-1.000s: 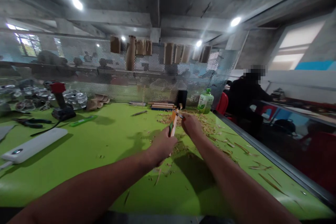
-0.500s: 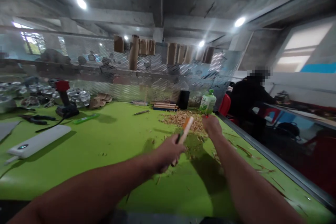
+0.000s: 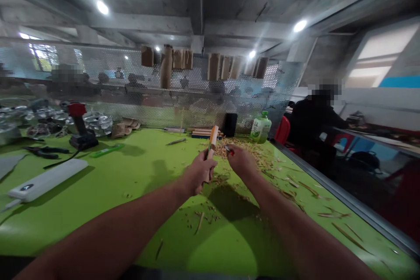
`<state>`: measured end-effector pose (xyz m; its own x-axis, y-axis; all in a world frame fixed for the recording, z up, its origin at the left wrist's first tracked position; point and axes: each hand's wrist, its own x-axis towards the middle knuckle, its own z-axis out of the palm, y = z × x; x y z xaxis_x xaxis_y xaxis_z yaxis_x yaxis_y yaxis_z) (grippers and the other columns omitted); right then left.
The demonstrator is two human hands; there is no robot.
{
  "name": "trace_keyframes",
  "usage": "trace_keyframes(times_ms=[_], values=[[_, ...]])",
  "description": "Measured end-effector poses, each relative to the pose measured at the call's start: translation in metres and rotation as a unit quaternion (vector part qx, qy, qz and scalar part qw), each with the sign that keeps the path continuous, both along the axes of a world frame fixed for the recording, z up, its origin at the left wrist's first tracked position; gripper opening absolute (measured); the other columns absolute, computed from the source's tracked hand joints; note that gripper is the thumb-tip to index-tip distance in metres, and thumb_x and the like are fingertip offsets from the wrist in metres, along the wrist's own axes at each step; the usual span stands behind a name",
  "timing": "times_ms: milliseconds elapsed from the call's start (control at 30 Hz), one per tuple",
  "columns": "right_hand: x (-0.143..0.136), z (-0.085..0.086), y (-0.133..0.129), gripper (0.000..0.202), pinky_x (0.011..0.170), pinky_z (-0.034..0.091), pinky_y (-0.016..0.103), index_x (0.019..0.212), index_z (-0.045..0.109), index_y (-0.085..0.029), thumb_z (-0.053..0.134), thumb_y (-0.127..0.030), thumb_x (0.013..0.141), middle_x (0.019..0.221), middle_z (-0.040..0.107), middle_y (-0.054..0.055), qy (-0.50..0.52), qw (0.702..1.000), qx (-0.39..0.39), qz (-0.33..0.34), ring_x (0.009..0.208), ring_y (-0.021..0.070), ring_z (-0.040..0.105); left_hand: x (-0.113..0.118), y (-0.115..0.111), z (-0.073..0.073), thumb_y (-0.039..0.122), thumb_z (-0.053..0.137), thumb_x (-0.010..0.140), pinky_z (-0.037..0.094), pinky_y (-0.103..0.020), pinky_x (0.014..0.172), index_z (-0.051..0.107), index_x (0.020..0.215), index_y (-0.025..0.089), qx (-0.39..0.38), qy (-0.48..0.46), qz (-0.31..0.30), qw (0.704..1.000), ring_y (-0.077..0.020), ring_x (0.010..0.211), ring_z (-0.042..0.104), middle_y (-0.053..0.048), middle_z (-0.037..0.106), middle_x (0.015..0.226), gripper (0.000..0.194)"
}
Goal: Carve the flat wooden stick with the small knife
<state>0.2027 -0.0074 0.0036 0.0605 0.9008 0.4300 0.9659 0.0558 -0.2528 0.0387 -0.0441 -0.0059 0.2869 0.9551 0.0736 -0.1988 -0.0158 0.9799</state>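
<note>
My left hand (image 3: 198,172) is closed around a pale wooden piece (image 3: 214,138) with an orange side, which points up and away from me. To its right, my right hand (image 3: 242,161) is closed on a small red tool (image 3: 231,152) with a short metallic tip; most of the tool is hidden by the fingers. The tip is apart from the wooden piece. Curled wood shavings (image 3: 262,151) lie in a heap behind and beside my right hand on the green table (image 3: 124,183).
A green-capped bottle (image 3: 260,127) and a black upright object (image 3: 231,124) stand at the back. On the left are a cordless drill (image 3: 80,127), pliers (image 3: 46,151), a green cutter (image 3: 107,150) and a white device (image 3: 49,179). A person (image 3: 313,118) sits at the right.
My right hand has moved left, closer to the wooden piece. My left hand has shifted left and slightly up, and the piece now stands more upright.
</note>
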Motion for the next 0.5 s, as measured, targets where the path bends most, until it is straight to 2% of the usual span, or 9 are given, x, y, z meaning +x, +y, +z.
trace_keyframes(times_ms=[200,333,500], values=[[-0.018,0.0,-0.011,0.029,0.059,0.031,0.025,0.099,0.068,-0.025,0.042,-0.026,0.088,0.086,0.071,0.006,-0.08,0.996,-0.01,0.036,0.076,0.0183,0.064,0.003,-0.005,0.007,0.016,0.052,0.073,0.028,-0.017,0.035,0.051,0.109,0.018,-0.002,0.056,0.041,0.998,-0.0064,0.037,0.033,0.01,0.037,0.052,0.036],[-0.017,0.001,-0.01,0.027,0.06,0.032,0.025,0.096,0.067,-0.024,0.04,-0.024,0.089,0.087,0.071,0.006,-0.109,0.993,-0.019,0.032,0.076,0.0181,0.063,0.004,-0.012,0.012,0.014,0.052,0.074,0.026,-0.017,0.036,0.051,0.102,0.018,-0.028,0.07,0.05,0.996,-0.0056,0.038,0.033,0.01,0.037,0.053,0.028],[-0.013,0.0,-0.005,0.027,0.062,0.033,0.024,0.095,0.067,-0.023,0.041,-0.025,0.09,0.088,0.07,0.007,-0.104,0.994,-0.021,0.026,0.077,0.0177,0.063,0.005,-0.016,0.014,0.015,0.052,0.076,0.024,-0.017,0.037,0.051,0.103,0.018,-0.04,0.097,0.045,0.993,-0.0055,0.037,0.032,0.009,0.037,0.052,0.027]])
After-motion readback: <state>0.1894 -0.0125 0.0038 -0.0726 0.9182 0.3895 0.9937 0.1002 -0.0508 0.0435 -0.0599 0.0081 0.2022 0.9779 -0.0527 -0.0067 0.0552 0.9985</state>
